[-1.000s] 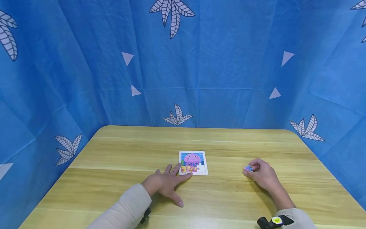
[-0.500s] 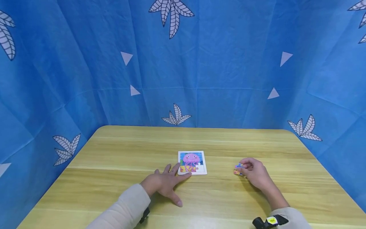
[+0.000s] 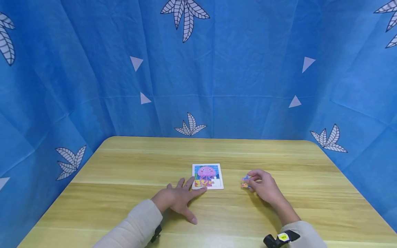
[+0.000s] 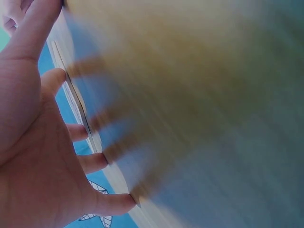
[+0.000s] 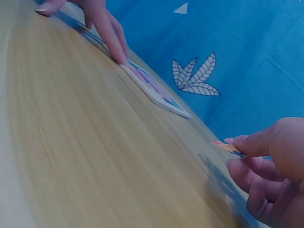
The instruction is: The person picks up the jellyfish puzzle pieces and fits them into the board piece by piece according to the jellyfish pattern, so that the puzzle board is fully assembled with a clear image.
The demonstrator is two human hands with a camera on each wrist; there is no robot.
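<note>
A small square jigsaw puzzle in a white frame [image 3: 221, 182] lies flat near the middle of the table, showing a pink jellyfish; its lower right corner is a bare white gap. My left hand [image 3: 180, 199] is spread, palm down, with fingertips at the frame's left and near edges. To the right of the frame, my right hand [image 3: 263, 186] pinches a colourful puzzle piece [image 3: 246, 181] between thumb and fingers. In the right wrist view the piece [image 5: 228, 147] is held above the table, partly covered by the thumb.
The wooden table [image 3: 149, 155] has rounded far corners. Behind and at both sides hangs a blue curtain [image 3: 248, 69] printed with white leaves and triangles. A black wrist strap [image 3: 281, 238] sits on the right sleeve.
My right hand has moved left toward the frame with the puzzle piece, which has turned in the fingers. My left hand and the framed puzzle have stayed in place.
</note>
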